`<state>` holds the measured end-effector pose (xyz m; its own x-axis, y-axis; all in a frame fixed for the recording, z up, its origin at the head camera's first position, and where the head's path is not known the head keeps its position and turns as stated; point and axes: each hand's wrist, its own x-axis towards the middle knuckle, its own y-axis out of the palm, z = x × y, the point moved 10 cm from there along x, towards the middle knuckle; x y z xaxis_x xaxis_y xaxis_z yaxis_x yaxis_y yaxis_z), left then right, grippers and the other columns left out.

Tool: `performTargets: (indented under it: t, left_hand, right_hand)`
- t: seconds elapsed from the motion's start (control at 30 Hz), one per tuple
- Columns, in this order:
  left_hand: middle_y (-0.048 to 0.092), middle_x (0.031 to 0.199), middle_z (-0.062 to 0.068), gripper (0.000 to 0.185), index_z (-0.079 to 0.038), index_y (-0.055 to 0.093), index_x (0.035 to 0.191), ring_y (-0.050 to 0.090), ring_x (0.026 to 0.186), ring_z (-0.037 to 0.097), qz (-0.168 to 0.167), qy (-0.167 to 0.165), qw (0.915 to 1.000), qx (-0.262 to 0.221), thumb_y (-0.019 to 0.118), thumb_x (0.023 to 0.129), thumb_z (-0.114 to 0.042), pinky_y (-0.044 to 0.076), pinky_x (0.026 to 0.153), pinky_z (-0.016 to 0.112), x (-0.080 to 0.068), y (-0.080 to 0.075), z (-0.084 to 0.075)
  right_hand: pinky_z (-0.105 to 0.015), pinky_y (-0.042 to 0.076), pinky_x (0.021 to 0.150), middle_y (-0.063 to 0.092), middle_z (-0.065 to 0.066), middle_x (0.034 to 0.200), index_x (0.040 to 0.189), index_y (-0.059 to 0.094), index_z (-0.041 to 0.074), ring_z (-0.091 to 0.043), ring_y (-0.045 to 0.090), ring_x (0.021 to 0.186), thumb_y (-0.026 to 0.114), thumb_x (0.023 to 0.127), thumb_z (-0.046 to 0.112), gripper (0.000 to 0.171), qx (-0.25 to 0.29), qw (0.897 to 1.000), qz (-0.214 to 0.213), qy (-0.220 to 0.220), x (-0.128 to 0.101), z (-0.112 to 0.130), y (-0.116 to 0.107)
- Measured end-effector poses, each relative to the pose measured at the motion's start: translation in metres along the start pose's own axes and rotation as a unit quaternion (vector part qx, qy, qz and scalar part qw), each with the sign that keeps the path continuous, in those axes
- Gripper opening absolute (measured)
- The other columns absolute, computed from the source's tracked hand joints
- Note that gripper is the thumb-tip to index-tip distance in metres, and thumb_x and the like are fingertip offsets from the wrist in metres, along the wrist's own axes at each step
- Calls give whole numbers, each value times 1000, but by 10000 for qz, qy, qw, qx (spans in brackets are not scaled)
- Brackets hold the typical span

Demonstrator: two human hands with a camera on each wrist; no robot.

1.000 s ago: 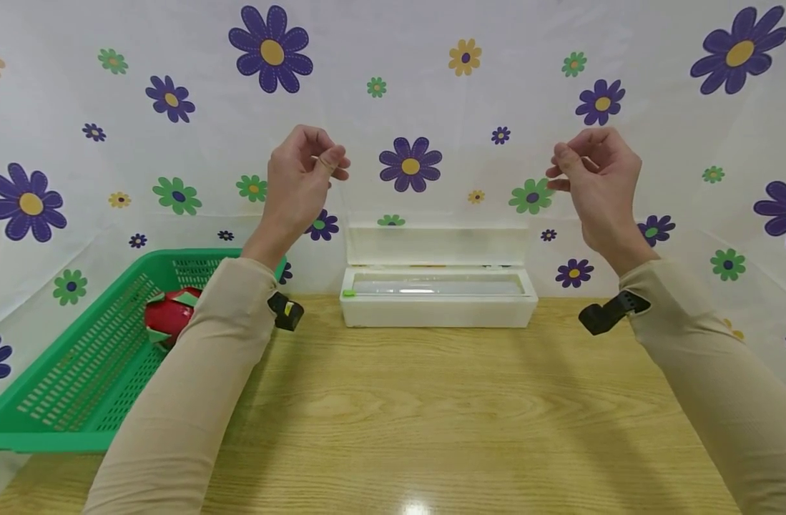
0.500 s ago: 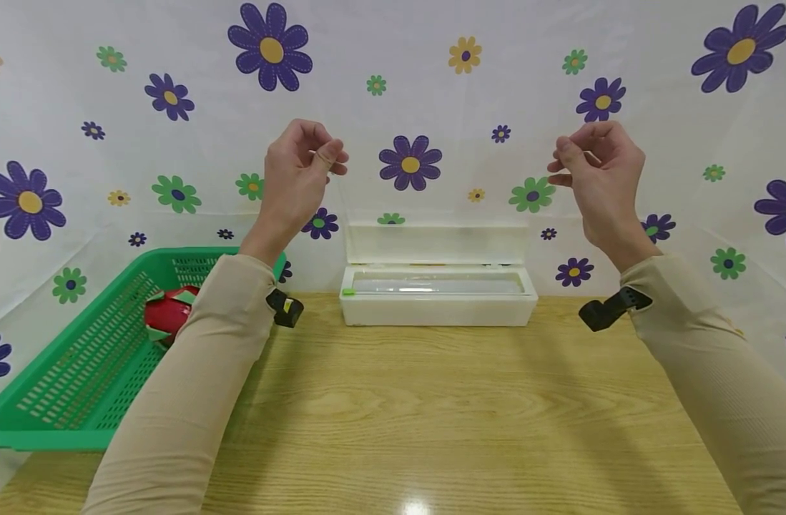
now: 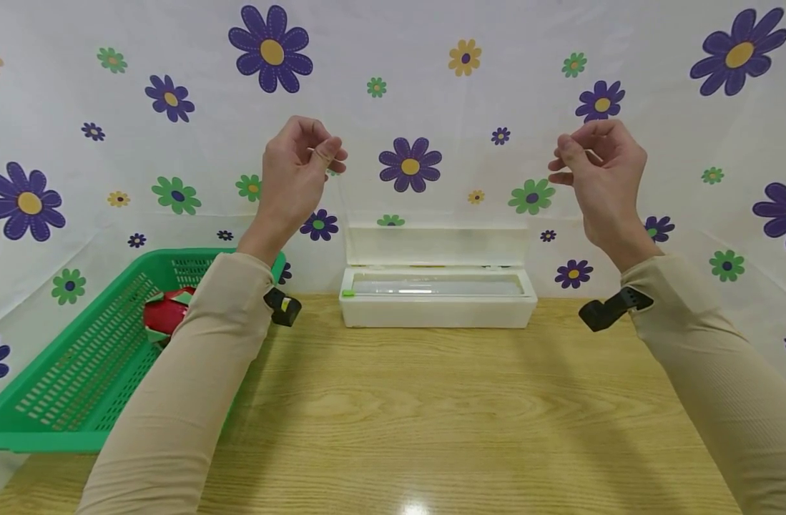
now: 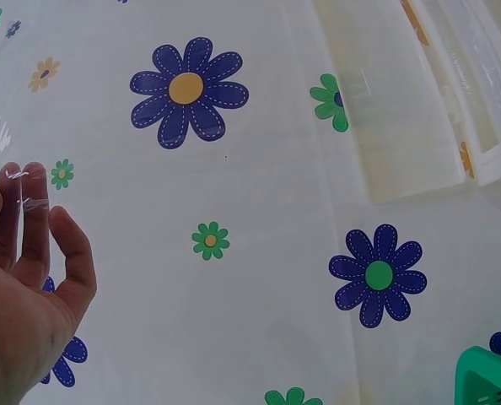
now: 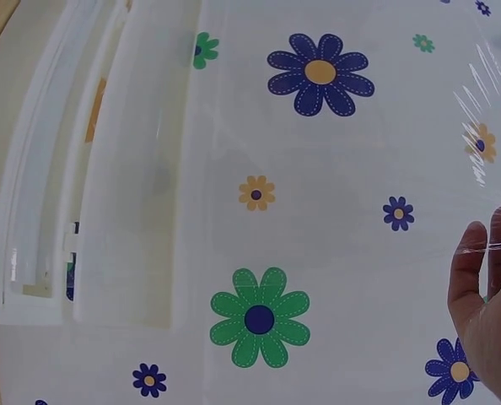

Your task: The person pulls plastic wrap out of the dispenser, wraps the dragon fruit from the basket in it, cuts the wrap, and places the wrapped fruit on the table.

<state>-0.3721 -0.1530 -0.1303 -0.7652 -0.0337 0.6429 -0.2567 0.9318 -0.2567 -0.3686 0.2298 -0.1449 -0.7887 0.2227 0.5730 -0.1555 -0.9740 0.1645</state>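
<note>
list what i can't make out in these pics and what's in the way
Film: full outline, head view; too transparent to trace.
Left hand: most of the thumb, left wrist view; cut off by the left edge.
Right hand: thumb, right wrist view; cut off by the right edge.
Red thing: right part, head view; behind the left sleeve.
Basket: much of its right side, head view; same sleeve.

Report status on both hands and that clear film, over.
Left hand and right hand raised, pinching clear film. White box open below, lid up. Green basket off to the left, nothing visibly in the way.
</note>
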Motion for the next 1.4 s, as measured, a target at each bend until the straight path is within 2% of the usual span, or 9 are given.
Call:
performTargets:
  t: [0.2,0.4,0.67,1.17,1.4]
  left_hand:
    - [71,97,1,12,-10,60,110,68,86,7,-15,-19,10000,-33,58,104,-20,54,78,20,1,-1,-2]
    - [72,100,5,14,-10,60,112,69,87,7,-45,-22,10000,62,58,104,-21,54,80,18,3,-3,-3]
    - [69,95,-5,17,-8,59,113,68,88,7,2,35,10000,69,57,104,-22,54,79,19,7,-3,-7]
    - [70,94,-5,9,-13,59,108,69,86,7,-24,92,9999,-58,58,103,-20,52,77,20,9,-6,-12]
    - [70,95,-5,13,-9,60,111,69,86,6,-48,129,9999,51,58,103,-20,53,78,22,11,-7,-14]
  right_hand:
    - [-20,60,73,69,-4,94,106,63,12,-14,69,79,70,95,10,12,122,9999,60,-61,2,2,3]
    - [-21,61,71,68,-4,92,105,63,11,-15,68,77,69,96,8,11,190,9997,95,-135,4,6,4]
    - [-22,61,70,68,-4,91,103,63,10,-15,68,76,69,95,7,10,261,9994,122,-204,6,10,5]
    - [-23,61,69,69,-6,91,104,63,8,-16,69,76,70,95,6,12,418,9989,91,-174,9,13,4]
    - [-23,61,69,68,-5,91,103,63,6,-16,68,75,70,94,6,12,451,9988,72,-195,10,15,3]
